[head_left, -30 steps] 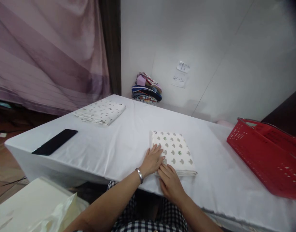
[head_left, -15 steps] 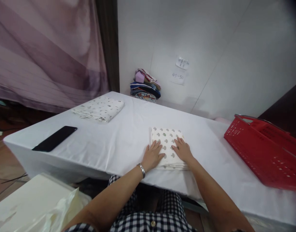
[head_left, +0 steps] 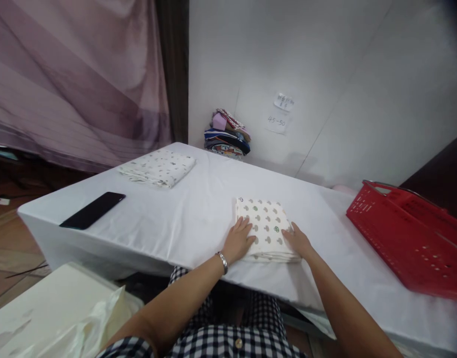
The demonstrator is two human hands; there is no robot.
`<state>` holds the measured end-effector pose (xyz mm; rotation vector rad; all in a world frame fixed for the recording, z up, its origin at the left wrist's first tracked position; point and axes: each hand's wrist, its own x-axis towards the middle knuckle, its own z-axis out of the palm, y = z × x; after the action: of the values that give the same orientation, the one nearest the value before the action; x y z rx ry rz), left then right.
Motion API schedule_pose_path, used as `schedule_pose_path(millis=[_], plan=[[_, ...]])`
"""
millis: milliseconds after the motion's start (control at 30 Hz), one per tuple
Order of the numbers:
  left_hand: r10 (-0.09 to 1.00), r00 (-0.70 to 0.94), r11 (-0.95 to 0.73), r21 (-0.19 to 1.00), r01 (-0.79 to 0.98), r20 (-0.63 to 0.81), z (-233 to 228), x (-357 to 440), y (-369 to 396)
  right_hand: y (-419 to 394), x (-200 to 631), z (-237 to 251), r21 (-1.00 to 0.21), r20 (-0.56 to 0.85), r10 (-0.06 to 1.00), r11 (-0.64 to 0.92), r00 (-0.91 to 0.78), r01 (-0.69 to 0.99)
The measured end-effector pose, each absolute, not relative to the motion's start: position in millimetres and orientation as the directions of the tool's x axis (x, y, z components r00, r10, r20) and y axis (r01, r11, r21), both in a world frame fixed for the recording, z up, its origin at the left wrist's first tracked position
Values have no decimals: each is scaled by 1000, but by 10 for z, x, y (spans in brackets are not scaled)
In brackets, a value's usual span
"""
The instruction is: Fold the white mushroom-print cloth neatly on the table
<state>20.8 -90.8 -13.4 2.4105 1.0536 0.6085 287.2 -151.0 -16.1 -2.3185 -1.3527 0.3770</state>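
A folded white cloth [head_left: 266, 228] with grey mushroom prints and a few green marks lies flat near the front edge of the table. My left hand [head_left: 239, 240] rests on its left side with fingers spread. On the right edge of the cloth sits my right hand [head_left: 298, 239], thumb on top and the other fingers along the side, partly hidden. Both hands press on the cloth without lifting it.
Another folded printed cloth [head_left: 159, 168] lies at the far left of the white-covered table [head_left: 198, 209]. A black phone [head_left: 93, 211] is near the left edge. A red basket [head_left: 411, 233] stands on the right. Folded clothes [head_left: 227, 134] are stacked by the wall.
My right hand has slid from the top of the mushroom-print cloth out to its right edge, uncovering more of the print. My left hand stays on the left side. The view shifted slightly.
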Motion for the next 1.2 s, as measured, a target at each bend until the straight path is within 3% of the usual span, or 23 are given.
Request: schedule_pose_path(millis=[200,367,533,633,733,900,1067,1200], plan=[[799,573,-543,631,554,184,-172,445,-1149,-1305,3078,7,-442,21,921,-341,390,829],[633,739,-661,657,363,229,-212,692,-1461,-911,3062,240,-259,199,898,-338,392,905],[556,741,-735,638,229,376,-254,447,-1255,-1102,2433,46,-323,324,944,50,62,945],[626,635,-742,597,305,453,-240,203,-884,-1510,2091,-72,-280,354,930,208,-100,937],[746,495,-662,578,477,446,-203,53,-471,-1890,1954,-132,-130,368,922,180,-121,975],[818,500,-558,602,571,283,-203,80,-31,-2186,2036,-247,60,383,914,120,-134,991],[815,531,-541,631,555,232,-217,179,119,-2229,2138,-332,88,419,898,109,-136,990],[804,544,-580,517,630,238,-170,165,51,-2233,2376,-298,60,329,933,137,-149,989]])
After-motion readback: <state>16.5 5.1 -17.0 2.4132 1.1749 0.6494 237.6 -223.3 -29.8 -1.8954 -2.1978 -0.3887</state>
